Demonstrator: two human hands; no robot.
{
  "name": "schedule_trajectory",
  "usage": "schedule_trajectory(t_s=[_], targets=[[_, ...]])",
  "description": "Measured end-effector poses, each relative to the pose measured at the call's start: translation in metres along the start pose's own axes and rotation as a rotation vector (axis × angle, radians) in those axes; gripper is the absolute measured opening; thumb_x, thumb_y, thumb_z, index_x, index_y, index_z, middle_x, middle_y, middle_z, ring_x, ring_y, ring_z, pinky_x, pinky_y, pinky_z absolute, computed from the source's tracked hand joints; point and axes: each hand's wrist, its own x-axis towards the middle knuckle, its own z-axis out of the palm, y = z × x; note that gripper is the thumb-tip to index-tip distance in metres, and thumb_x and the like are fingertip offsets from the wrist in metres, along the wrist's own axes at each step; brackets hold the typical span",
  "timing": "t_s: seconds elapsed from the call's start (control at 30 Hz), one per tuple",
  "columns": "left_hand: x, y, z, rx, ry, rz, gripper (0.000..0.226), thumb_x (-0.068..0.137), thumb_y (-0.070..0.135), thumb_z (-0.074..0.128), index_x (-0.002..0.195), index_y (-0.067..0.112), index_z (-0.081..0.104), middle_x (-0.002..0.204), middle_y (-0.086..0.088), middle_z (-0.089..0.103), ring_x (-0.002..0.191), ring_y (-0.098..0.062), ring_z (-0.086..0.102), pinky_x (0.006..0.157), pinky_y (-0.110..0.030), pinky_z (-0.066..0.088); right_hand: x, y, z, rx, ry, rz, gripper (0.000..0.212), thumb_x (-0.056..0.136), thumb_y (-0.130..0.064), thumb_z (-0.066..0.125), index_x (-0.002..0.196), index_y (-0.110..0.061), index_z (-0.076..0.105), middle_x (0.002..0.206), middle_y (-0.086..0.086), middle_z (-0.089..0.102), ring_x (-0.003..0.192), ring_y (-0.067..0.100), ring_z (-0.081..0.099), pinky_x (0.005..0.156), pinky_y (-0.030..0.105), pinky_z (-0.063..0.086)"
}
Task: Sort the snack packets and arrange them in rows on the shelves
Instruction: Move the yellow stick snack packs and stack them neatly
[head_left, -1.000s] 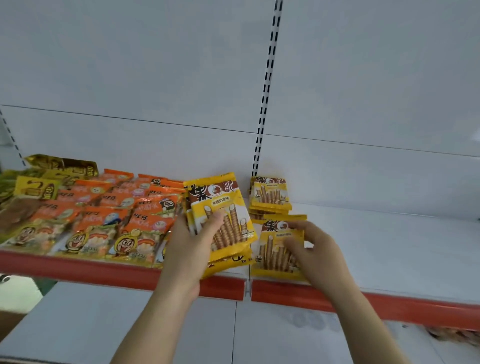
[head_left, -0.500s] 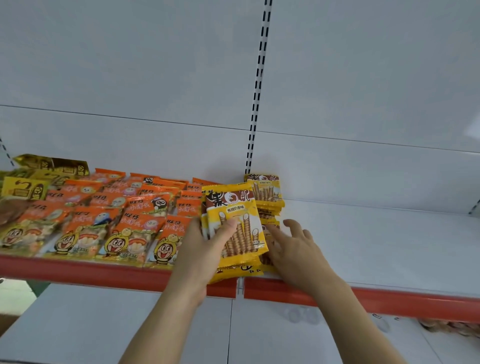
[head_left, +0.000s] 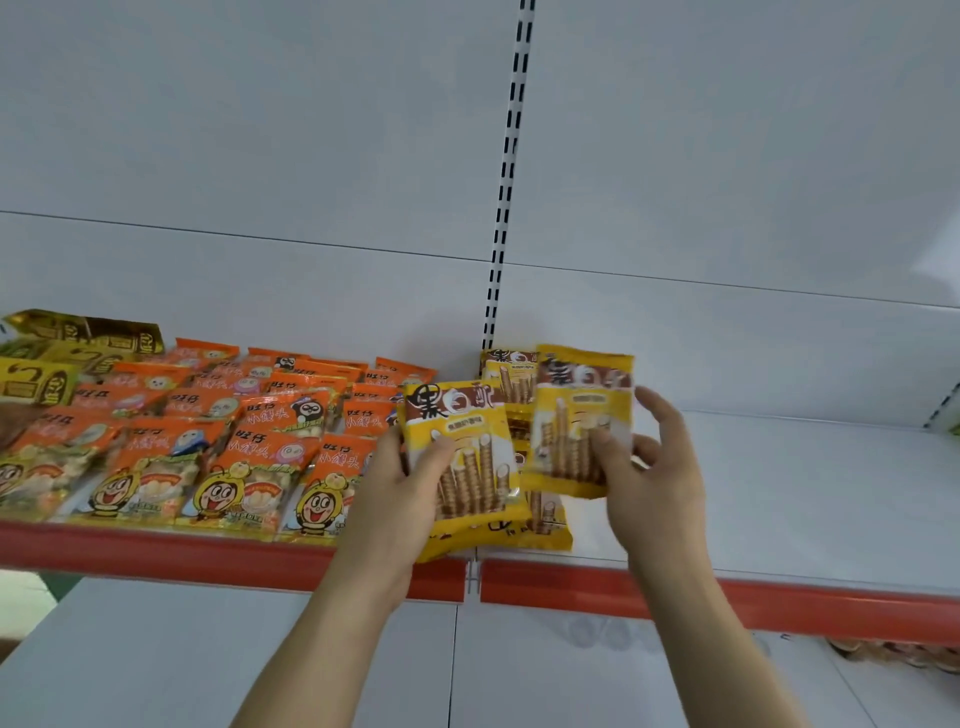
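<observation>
Our right hand (head_left: 649, 467) pinches one yellow packet (head_left: 579, 415) at its lower right edge, thumb on the face, lifted just right of centre frame; our left hand (head_left: 400, 493) grips a small stack (head_left: 462, 457) by its left side, thumb across the top packet; more yellow packets (head_left: 540, 525) lie beneath on the shelf (head_left: 779, 493); orange packets (head_left: 249, 441) fill rows at the left. We judge these packets light, soft and slippery, their contents brittle; best held by the sealed edges, gently, not squeezed across the middle.
</observation>
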Motion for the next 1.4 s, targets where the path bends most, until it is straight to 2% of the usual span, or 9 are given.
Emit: schedule_trajectory(t_s=[0.13, 0.43, 0.57, 0.7, 0.83, 0.9, 0.97, 1.23, 1.4], targets=[[0.004, 0.004, -0.013, -0.061, 0.135, 0.011, 0.011, 0.101, 0.039, 0.062, 0.101, 0.05, 0.064, 0.103, 0.025, 0.073, 0.104, -0.007, 0.067, 0.093, -0.045, 0.054, 0.006, 0.009, 0.005, -0.1, -0.094, -0.023, 0.04, 0.101, -0.019, 0.055, 0.133, -0.044, 0.058, 0.096, -0.021, 0.068, 0.072, 0.02, 0.067, 0.064, 0.032, 0.056], [0.002, 0.006, -0.012, -0.054, 0.197, 0.012, 0.013, 0.099, 0.038, 0.065, 0.094, 0.049, 0.065, 0.103, 0.013, 0.075, 0.103, -0.017, 0.07, 0.1, -0.059, 0.054, -0.009, 0.04, 0.041, -0.903, -0.24, -0.216, 0.028, 0.102, -0.038, 0.041, 0.114, -0.033, 0.066, 0.139, 0.003, 0.05, 0.126, 0.028, 0.043, 0.096, 0.039, 0.044], [0.001, 0.004, -0.007, -0.031, 0.148, 0.036, 0.012, 0.099, 0.039, 0.065, 0.111, 0.039, 0.066, 0.104, 0.016, 0.075, 0.105, -0.013, 0.07, 0.094, -0.046, 0.055, -0.013, 0.027, 0.036, -0.585, -0.145, -0.224, 0.036, 0.102, -0.035, 0.047, 0.134, -0.025, 0.06, 0.135, 0.001, 0.052, 0.125, 0.023, 0.046, 0.099, 0.034, 0.042], [-0.003, 0.002, 0.003, 0.024, 0.091, 0.108, 0.03, 0.092, 0.045, 0.071, 0.121, 0.039, 0.063, 0.107, 0.022, 0.075, 0.104, -0.003, 0.069, 0.086, -0.031, 0.053, -0.029, 0.0, 0.037, -0.219, -0.195, -0.214, 0.029, 0.093, -0.051, 0.057, 0.116, -0.037, 0.067, 0.106, -0.017, 0.064, 0.098, 0.004, 0.062, 0.081, 0.026, 0.055], [-0.005, 0.004, 0.011, 0.026, 0.024, 0.071, 0.052, 0.089, 0.063, 0.068, 0.134, 0.042, 0.057, 0.122, 0.021, 0.071, 0.116, -0.004, 0.067, 0.1, -0.042, 0.055, -0.029, -0.005, 0.034, -0.079, -0.274, -0.113, 0.008, 0.092, -0.041, 0.069, 0.099, -0.04, 0.068, 0.091, -0.018, 0.073, 0.085, -0.001, 0.067, 0.065, 0.018, 0.054], [-0.004, 0.007, 0.01, -0.025, 0.005, 0.024, 0.017, 0.103, 0.044, 0.057, 0.118, 0.046, 0.064, 0.112, 0.018, 0.075, 0.104, -0.005, 0.072, 0.093, -0.044, 0.057, -0.025, -0.004, 0.028, 0.009, -0.22, -0.032, 0.02, 0.091, -0.033, 0.071, 0.11, -0.035, 0.065, 0.091, -0.014, 0.073, 0.082, 0.003, 0.069, 0.065, 0.022, 0.055], [0.0, 0.004, 0.006, -0.023, 0.009, 0.005, 0.026, 0.108, 0.024, 0.05, 0.106, 0.043, 0.068, 0.106, 0.006, 0.077, 0.099, -0.019, 0.075, 0.089, -0.058, 0.059, -0.018, -0.002, 0.019, 0.069, -0.108, -0.001, 0.039, 0.093, -0.029, 0.07, 0.127, -0.039, 0.053, 0.096, -0.01, 0.07, 0.081, 0.007, 0.07, 0.067, 0.029, 0.058], [0.007, 0.005, -0.016, 0.022, 0.254, 0.101, 0.046, 0.098, 0.037, 0.067, 0.143, 0.032, 0.055, 0.123, 0.008, 0.072, 0.116, -0.017, 0.067, 0.101, -0.047, 0.052, 0.006, 0.015, 0.017, -0.138, -0.116, -0.05, 0.035, 0.101, -0.024, 0.053, 0.132, -0.04, 0.061, 0.092, -0.006, 0.069, 0.065, 0.011, 0.061, 0.064, 0.029, 0.048], [0.007, 0.002, -0.018, 0.051, 0.273, 0.103, 0.059, 0.091, 0.053, 0.069, 0.143, 0.032, 0.053, 0.123, 0.009, 0.072, 0.116, -0.018, 0.068, 0.099, -0.049, 0.054, -0.004, 0.028, 0.041, -0.54, -0.218, -0.175, 0.042, 0.098, -0.04, 0.057, 0.138, -0.03, 0.059, 0.127, -0.003, 0.055, 0.121, 0.02, 0.045, 0.103, 0.037, 0.042]])
